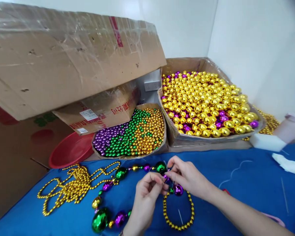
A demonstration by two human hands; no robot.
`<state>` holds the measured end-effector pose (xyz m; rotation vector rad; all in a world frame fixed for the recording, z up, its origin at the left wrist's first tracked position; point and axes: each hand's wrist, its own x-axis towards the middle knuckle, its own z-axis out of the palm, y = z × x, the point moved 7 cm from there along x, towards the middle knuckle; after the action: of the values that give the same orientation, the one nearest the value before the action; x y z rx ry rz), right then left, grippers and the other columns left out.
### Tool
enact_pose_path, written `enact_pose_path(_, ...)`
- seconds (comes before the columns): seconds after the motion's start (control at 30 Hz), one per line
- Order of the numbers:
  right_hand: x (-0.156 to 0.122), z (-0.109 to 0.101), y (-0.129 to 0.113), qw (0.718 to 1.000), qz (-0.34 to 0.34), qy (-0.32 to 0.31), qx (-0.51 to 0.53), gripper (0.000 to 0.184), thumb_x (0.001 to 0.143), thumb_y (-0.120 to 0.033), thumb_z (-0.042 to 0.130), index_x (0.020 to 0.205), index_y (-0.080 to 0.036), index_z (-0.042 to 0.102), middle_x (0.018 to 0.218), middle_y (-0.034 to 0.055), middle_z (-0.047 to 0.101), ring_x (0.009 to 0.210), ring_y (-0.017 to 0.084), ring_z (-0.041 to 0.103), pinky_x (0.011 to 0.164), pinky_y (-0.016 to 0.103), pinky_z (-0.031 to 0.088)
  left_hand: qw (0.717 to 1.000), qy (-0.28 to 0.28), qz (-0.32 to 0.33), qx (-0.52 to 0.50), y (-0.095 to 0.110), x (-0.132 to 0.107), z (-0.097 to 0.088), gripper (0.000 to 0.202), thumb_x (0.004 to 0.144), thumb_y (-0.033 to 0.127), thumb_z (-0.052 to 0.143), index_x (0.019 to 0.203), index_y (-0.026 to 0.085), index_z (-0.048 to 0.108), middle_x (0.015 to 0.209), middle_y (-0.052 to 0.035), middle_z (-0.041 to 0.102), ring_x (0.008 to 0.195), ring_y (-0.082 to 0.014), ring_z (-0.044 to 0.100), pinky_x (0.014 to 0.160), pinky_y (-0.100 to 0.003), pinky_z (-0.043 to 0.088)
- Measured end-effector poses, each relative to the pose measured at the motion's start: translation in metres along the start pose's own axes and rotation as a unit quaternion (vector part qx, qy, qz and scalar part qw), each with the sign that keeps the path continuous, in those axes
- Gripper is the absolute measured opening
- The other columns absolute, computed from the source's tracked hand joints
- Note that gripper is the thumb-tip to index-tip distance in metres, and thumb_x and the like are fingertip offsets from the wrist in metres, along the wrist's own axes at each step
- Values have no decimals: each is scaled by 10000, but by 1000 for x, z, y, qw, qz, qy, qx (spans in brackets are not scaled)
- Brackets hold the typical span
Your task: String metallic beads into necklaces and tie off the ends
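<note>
A bead necklace (105, 186) of large green, purple and gold beads lies curved on the blue table cloth (248, 190). My left hand (146, 193) and my right hand (186, 177) meet over it, both pinching the string near a small purple bead (166, 178). A bigger purple bead (178, 189) and a loop of small gold beads (179, 213) hang just below my fingers. A thin white thread (233, 172) trails off to the right.
A pile of gold bead strands (71, 188) lies at the left. Behind stand a box of small purple, green and gold beads (130, 132), a box of large gold beads (204, 101), a red bowl (68, 150) and big cardboard cartons (64, 59). A white block (266, 142) sits right.
</note>
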<state>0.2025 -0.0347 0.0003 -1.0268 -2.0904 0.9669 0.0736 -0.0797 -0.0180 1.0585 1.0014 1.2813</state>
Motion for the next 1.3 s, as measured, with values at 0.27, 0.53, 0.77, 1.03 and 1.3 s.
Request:
enact_pose_path(0.27,-3,6,-6,990,-58,-43,-123,244,948,-302,393,817,-207,575,782,25,587,744,156,546,688,261,374,981,-27,61,180,8,0,-3,149,868,200,515,753,173,606,782,-25,568,712,-155,557,655,-273,459)
enact_pose_path(0.53,-3,12,-16,991,-56,-59,-105,229,963,-282,379,822,-209,545,752,-16,580,697,117,534,647,230,354,919,-56,125,369,18,-9,6,140,843,261,571,943,183,632,912,-54,574,775,-169,565,693,-277,444)
enact_pose_path(0.77,-5,-9,-13,997,-42,-54,-20,162,907,-311,493,842,-214,605,813,10,562,778,146,499,732,268,356,973,-29,61,221,9,-4,-12,188,855,267,561,696,176,605,846,-47,600,751,-164,536,670,-264,419)
enact_pose_path(1.03,-43,-2,36,952,129,28,278,283,955,-449,264,815,-236,387,692,-27,457,496,91,347,416,209,251,980,-60,-35,-184,-18,0,-13,195,890,215,492,717,164,566,1006,-109,662,1045,-258,550,944,-431,372)
enact_pose_path(1.3,-48,16,42,886,159,80,428,291,939,-444,323,740,-239,269,634,-73,275,512,76,297,448,194,255,977,-34,-20,-211,-23,13,-5,207,908,193,470,707,174,515,635,21,526,615,-119,500,782,-360,451)
